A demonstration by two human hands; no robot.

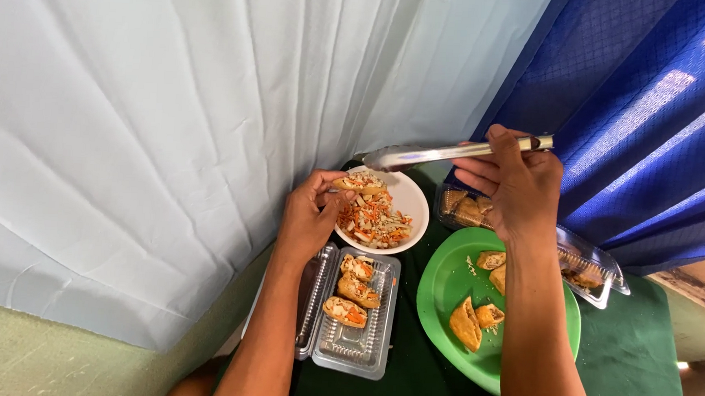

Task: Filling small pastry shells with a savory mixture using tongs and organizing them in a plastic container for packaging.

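My left hand [309,220] is pinched shut on a stuffed tofu puff [359,184] right over the white bowl [414,206] of filling, and my right hand [516,188] is clamped on the metal tongs [445,154] just above it. I reckon the trick is keeping the puff level over the bowl so spills drop back in, then setting it beside the three in the clear tray [376,338] below my left hand.

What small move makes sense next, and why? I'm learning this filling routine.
Probably lower the stuffed pastry in the left hand into the clear tray: it already looks filled, three filled ones lie there with room left, and the tongs are lifted off the bowl.
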